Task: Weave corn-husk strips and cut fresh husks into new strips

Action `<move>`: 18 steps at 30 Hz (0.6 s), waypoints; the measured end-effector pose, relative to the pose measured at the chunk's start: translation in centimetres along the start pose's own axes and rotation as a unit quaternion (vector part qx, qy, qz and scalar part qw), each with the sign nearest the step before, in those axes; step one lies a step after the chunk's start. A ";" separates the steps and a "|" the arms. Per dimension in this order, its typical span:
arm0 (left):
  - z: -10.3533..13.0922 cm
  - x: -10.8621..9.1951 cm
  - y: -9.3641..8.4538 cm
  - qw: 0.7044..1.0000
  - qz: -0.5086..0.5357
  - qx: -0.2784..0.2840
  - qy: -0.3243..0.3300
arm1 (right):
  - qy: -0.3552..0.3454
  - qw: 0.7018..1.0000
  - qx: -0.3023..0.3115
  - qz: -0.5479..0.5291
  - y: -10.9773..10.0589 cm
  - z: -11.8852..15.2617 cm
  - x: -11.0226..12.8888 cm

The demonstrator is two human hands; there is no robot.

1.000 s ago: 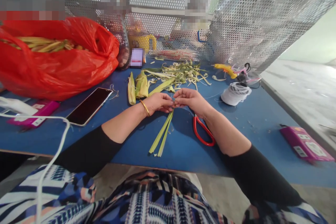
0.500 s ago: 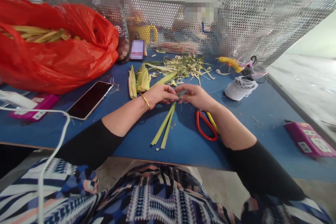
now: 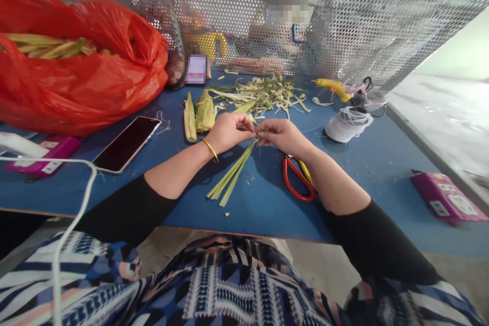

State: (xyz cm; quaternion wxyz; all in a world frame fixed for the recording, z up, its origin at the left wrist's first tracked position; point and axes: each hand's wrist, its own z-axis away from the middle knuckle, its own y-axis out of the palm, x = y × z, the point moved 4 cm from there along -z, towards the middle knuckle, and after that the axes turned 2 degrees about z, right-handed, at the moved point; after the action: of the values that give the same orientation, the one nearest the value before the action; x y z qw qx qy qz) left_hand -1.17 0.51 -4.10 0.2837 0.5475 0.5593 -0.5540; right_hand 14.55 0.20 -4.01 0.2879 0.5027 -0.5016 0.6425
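My left hand (image 3: 232, 131), with a gold bangle at its wrist, meets my right hand (image 3: 279, 136) above the middle of the blue table. Between the fingertips of both hands is the upper end of several green leaf strips (image 3: 233, 173), which fan out down and to the left. A fine thread shows near the right fingertips; its exact path is hard to see. Scissors with red and yellow handles (image 3: 297, 179) lie beside my right wrist. Two husk pieces, one slim (image 3: 189, 117) and one wider (image 3: 205, 113), lie just beyond my left hand.
Behind the hands lies a pile of shredded leaves (image 3: 267, 92). A red bag (image 3: 114, 79) and a dark-screened phone (image 3: 128, 143) are left. A white thread spool (image 3: 347, 125), yellow tool (image 3: 332, 87) and purple box (image 3: 446, 196) are right. A perforated metal screen (image 3: 244, 15) stands behind.
The leaf strips now spread in a wider bundle, swung leftward, with more strips visible. Both hands' fingers have shifted slightly and remain close together. The whole view has moved a little.
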 end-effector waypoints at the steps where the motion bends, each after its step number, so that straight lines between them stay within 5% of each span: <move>1: 0.1 -0.2 0.0 0.999 -0.043 -0.015 0.028 | 0.009 1.000 -0.012 0.002 0.0 0.0 0.0; 6: 1.0 -1.2 0.3 0.965 -0.222 -0.086 0.107 | 0.034 0.998 -0.055 0.007 0.5 0.1 0.1; 10: 1.4 -1.5 0.6 0.942 -0.300 -0.085 0.123 | 0.045 0.997 -0.061 0.008 0.9 0.3 0.2; 18: 1.6 -1.8 0.5 0.959 -0.262 -0.084 0.065 | 0.079 0.991 -0.072 -0.076 1.1 0.4 -0.5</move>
State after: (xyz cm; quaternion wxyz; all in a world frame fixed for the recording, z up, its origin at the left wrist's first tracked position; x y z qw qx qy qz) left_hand -0.77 -1.65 -2.95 0.1365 0.3908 0.7447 -0.5235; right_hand 13.84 -0.44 -4.84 0.4105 0.4648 -0.4822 0.6188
